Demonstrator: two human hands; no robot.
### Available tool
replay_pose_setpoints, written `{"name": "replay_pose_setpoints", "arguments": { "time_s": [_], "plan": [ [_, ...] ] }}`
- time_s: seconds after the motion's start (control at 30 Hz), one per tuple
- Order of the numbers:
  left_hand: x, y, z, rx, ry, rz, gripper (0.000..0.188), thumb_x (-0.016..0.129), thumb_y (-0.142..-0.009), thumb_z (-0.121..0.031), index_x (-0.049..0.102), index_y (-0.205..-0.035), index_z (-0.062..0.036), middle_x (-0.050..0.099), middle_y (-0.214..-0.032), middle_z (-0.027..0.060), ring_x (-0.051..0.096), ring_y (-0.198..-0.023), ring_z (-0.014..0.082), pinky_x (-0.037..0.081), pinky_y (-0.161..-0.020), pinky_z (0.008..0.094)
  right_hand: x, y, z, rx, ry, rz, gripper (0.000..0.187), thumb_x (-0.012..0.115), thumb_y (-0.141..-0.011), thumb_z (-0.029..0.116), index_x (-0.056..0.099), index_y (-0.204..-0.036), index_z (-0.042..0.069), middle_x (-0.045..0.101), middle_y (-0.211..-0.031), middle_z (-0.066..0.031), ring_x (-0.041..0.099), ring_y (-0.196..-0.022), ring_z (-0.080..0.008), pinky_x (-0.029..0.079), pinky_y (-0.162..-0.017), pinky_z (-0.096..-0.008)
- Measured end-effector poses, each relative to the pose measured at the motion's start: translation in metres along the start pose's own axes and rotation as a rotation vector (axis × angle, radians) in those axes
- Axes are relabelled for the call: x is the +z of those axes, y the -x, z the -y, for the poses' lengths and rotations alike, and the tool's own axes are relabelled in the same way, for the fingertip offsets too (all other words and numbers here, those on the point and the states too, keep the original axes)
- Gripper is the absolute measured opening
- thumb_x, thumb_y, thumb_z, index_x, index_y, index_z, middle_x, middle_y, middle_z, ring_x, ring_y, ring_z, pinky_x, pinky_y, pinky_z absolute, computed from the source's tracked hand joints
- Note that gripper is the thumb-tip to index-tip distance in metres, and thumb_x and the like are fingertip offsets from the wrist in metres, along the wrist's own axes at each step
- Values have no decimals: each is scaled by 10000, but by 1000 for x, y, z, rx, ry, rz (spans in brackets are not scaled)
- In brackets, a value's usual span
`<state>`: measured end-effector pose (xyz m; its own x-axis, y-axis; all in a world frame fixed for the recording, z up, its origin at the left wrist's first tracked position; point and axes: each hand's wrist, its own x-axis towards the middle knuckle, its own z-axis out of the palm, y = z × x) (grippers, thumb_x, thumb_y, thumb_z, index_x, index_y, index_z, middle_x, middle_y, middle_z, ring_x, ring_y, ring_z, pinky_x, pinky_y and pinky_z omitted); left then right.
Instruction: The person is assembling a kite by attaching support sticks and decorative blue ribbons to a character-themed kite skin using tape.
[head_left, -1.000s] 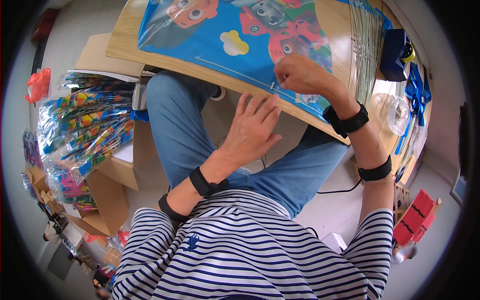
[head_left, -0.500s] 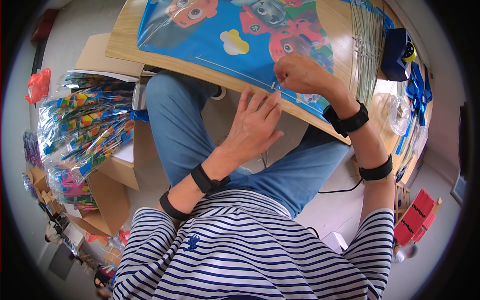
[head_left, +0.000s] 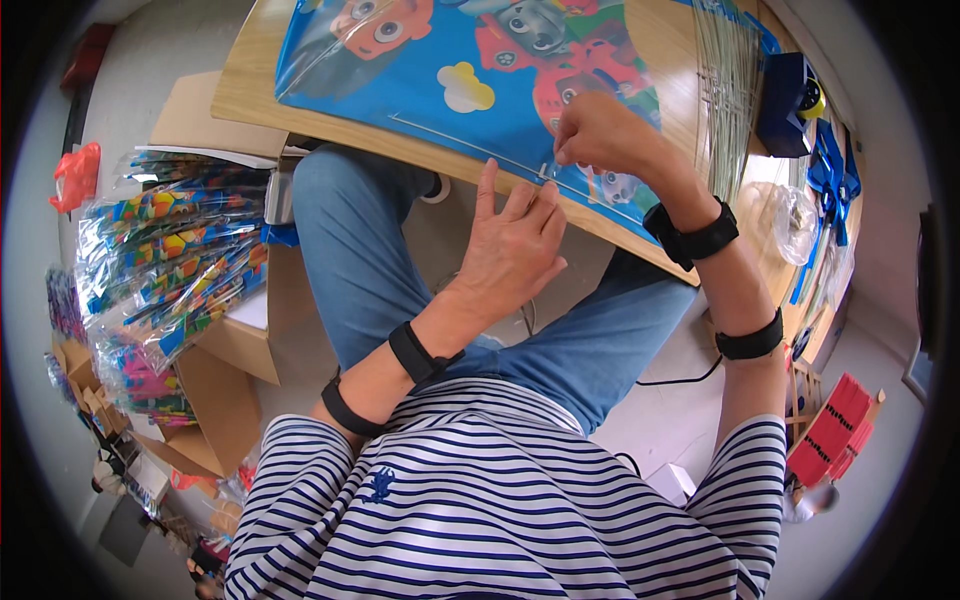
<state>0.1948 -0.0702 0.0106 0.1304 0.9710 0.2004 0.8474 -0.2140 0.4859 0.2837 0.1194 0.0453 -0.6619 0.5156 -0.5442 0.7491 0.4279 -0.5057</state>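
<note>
Left hand point(head_left: 505, 245) is spreading its fingers at the table point(head_left: 250, 75) edge, near a thin white rod point(head_left: 450, 141) on the blue printed sheet point(head_left: 400, 85). Right hand point(head_left: 605, 135) is curling over the sheet just beside the rod; can't tell its grip. Clear-wrapped packs point(head_left: 165, 245) are overfilling a cardboard box point(head_left: 210, 115) at left.

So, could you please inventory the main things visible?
Printed sheet: one, mostly blue, on table
Rod: one, whitish, sheet's near edge
Table: one, light wood, ahead
Thin strips: many, pale green, table's right
Boxy object: one, dark blue, beside strips
Bow: one, blue, far right
Wrapped packets: many, multicoloured, left
Cartons: several, brown, left
Bag: one, red, far left
Jeans: one pair, blue, centre
Striped shirt: one, navy, white, bottom
Armbands: four, black, two per forearm
Left hand: one, bare, by table edge
Right hand: one, bare, over sheet
</note>
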Motion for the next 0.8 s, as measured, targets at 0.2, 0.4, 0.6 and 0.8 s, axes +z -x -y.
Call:
{"name": "replay_pose_setpoints", "arguments": {
  "time_s": [0.2,0.4,0.6,0.8],
  "plan": [
    [3,0,0,8,-22,-7,650,831,-610,-264,581,-1147,3,540,-1261,102,511,-1085,284,244,-1094,643,-3,11,-10,-176,-49,-531,181,740,-701,58,598,-766,-32,587,-639,-115,584,-591,-185,456,-551,-332],
    [3,-1,-1,5,-29,-10,641,841,-599,-264,595,-1130,-2,551,-1266,99,518,-1063,273,257,-1089,638,45,35,-11,-112,-148,-410,166,728,-699,42,577,-729,-21,595,-634,-113,566,-587,-196,444,-545,-332],
    [3,-3,-2,-13,-50,-1,567,844,-586,-259,636,-1049,-6,570,-1275,97,520,-1034,257,262,-1090,636,57,26,-15,-8,-153,-463,172,743,-693,78,596,-716,-8,616,-641,-131,599,-589,-243,451,-549,-365],
    [5,2,-2,-15,-31,-17,562,842,-580,-254,640,-1042,-7,588,-1245,107,524,-1023,259,253,-1103,621,61,18,-11,66,-79,-480,188,774,-670,89,610,-706,5,628,-649,-137,619,-611,-277,460,-553,-380]
  ]
}}
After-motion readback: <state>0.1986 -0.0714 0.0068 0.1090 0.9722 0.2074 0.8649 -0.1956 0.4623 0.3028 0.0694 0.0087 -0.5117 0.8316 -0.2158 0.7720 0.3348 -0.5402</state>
